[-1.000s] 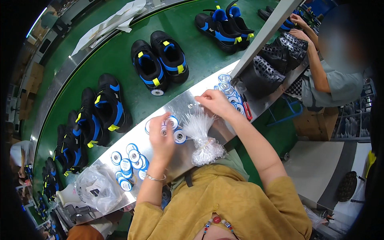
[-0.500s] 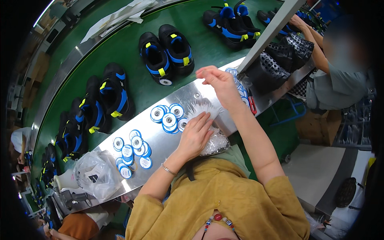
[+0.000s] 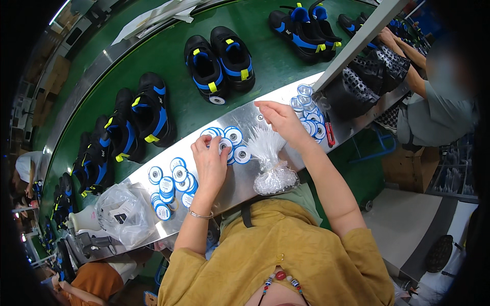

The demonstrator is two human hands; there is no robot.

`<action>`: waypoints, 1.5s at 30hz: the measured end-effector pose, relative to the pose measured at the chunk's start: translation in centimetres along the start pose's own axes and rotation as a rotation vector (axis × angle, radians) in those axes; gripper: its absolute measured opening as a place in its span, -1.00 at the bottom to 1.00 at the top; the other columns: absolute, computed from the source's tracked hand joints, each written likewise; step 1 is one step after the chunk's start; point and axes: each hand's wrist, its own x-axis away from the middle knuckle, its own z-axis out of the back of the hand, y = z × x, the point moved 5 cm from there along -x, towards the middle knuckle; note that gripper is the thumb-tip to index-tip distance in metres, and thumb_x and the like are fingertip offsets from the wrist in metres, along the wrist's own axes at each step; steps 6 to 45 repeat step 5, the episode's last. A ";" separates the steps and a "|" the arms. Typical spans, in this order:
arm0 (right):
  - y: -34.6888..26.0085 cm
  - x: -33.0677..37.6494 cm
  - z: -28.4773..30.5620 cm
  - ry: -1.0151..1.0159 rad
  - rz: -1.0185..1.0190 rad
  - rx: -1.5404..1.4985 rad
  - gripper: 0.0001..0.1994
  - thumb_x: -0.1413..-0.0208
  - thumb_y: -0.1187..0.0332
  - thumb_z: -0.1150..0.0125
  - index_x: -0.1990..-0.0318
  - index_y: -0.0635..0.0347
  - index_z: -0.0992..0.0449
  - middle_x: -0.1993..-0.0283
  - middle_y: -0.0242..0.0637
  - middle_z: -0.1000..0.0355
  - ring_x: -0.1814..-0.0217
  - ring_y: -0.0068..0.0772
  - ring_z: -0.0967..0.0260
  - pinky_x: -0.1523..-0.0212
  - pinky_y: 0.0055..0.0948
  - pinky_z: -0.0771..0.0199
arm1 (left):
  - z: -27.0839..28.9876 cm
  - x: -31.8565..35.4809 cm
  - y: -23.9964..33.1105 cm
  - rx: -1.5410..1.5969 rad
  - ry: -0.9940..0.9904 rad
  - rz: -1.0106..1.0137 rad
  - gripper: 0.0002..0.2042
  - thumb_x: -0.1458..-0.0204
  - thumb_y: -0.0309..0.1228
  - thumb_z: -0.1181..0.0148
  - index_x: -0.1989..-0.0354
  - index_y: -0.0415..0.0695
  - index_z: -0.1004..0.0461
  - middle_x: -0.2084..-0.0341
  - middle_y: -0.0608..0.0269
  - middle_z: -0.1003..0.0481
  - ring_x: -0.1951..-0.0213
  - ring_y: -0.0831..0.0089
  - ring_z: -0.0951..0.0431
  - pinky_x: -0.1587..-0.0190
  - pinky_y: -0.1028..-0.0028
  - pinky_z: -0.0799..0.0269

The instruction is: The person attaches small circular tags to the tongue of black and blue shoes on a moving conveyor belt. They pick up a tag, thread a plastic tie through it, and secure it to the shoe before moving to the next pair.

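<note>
My left hand (image 3: 208, 166) is over the middle group of round blue-and-white tags (image 3: 233, 135), thumb and fingers closed on a tag there. To its right, my right hand (image 3: 279, 120) hovers over the metal ledge with its fingers pinched; whatever they hold is too fine to make out. Between my hands and nearer my body lies a banded bundle of thin clear plastic strands (image 3: 266, 148). Beyond them, a pair of black-and-blue shoes (image 3: 204, 69) with yellow tabs stands on the green surface. One similar tag (image 3: 217, 100) is at a heel of that pair.
More round tags lie in a left group (image 3: 178, 173) and a right group (image 3: 306, 109), beside a red-handled tool (image 3: 329, 133). A plastic bag (image 3: 125, 214) sits at the ledge's left end. A grey post (image 3: 352, 46) rises at right, near a co-worker (image 3: 434, 112).
My left hand has left the strand bundle and moved left onto the middle tags. My right hand has come slightly lower. The whole view has shifted a little.
</note>
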 end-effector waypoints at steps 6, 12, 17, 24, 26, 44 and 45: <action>0.5 0.3 -0.5 -0.113 0.048 0.064 -0.67 -0.29 0.33 0.02 -0.12 0.26 -0.47 0.45 -0.53 -0.30 0.48 -0.74 -0.13 0.48 -0.69 -0.18 | -0.5 -0.4 -1.3 0.168 -0.049 0.119 -0.60 0.10 -0.45 -0.36 0.03 -0.20 -0.47 0.11 0.00 -0.37 0.07 0.08 -0.31 -0.01 0.23 -0.28; 0.5 0.3 -0.5 -0.113 0.048 0.064 -0.67 -0.29 0.33 0.02 -0.12 0.26 -0.47 0.45 -0.53 -0.30 0.48 -0.74 -0.13 0.48 -0.69 -0.18 | -0.5 -0.4 -1.3 0.168 -0.049 0.119 -0.60 0.10 -0.45 -0.36 0.03 -0.20 -0.47 0.11 0.00 -0.37 0.07 0.08 -0.31 -0.01 0.23 -0.28; 0.5 0.3 -0.5 -0.113 0.048 0.064 -0.67 -0.29 0.33 0.02 -0.12 0.26 -0.47 0.45 -0.53 -0.30 0.48 -0.74 -0.13 0.48 -0.69 -0.18 | -0.5 -0.4 -1.3 0.168 -0.049 0.119 -0.60 0.10 -0.45 -0.36 0.03 -0.20 -0.47 0.11 0.00 -0.37 0.07 0.08 -0.31 -0.01 0.23 -0.28; 0.5 0.3 -0.5 -0.113 0.048 0.064 -0.67 -0.29 0.33 0.02 -0.12 0.26 -0.47 0.45 -0.53 -0.30 0.48 -0.74 -0.13 0.48 -0.69 -0.18 | -0.5 -0.4 -1.3 0.168 -0.049 0.119 -0.60 0.10 -0.45 -0.36 0.03 -0.20 -0.47 0.11 0.00 -0.37 0.07 0.08 -0.31 -0.01 0.23 -0.28; 0.5 0.3 -0.5 -0.113 0.048 0.064 -0.67 -0.29 0.33 0.02 -0.12 0.26 -0.47 0.45 -0.53 -0.30 0.48 -0.74 -0.13 0.48 -0.69 -0.18 | -0.5 -0.4 -1.3 0.168 -0.049 0.119 -0.60 0.10 -0.45 -0.36 0.03 -0.20 -0.47 0.11 0.00 -0.37 0.07 0.08 -0.31 -0.01 0.23 -0.28; 0.5 0.3 -0.5 -0.113 0.048 0.064 -0.67 -0.29 0.33 0.02 -0.12 0.26 -0.47 0.45 -0.53 -0.30 0.48 -0.74 -0.13 0.48 -0.69 -0.18 | -0.5 -0.4 -1.3 0.168 -0.049 0.119 -0.60 0.10 -0.45 -0.36 0.03 -0.20 -0.47 0.11 0.00 -0.37 0.07 0.08 -0.31 -0.01 0.23 -0.28; 0.5 0.3 -0.5 -0.113 0.048 0.064 -0.67 -0.29 0.33 0.02 -0.12 0.26 -0.47 0.45 -0.53 -0.30 0.48 -0.74 -0.13 0.48 -0.69 -0.18 | -0.5 -0.4 -1.3 0.168 -0.049 0.119 -0.60 0.10 -0.45 -0.36 0.03 -0.20 -0.47 0.11 0.00 -0.37 0.07 0.08 -0.31 -0.01 0.23 -0.28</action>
